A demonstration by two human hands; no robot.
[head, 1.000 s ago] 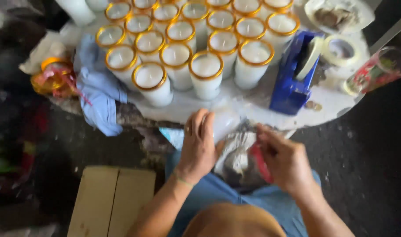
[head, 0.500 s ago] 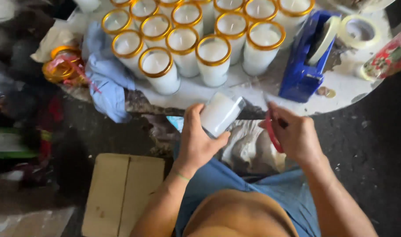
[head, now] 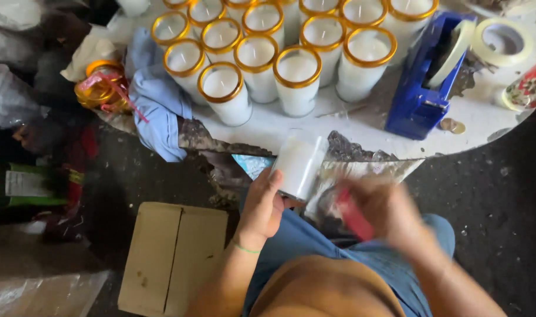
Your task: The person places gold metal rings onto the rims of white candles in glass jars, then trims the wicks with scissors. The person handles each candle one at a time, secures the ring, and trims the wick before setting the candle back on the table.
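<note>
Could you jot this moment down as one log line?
left hand: holds white glass candle, tilted | right hand: blurred, grips red tool | table: gold-rimmed candles, blue tape dispenser

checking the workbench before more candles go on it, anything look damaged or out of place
Yes. The white table has a broken, crumbling front edge just above the left hand, which holds a white glass candle. A blue cloth droops over that edge. The right hand is too blurred to judge.
</note>
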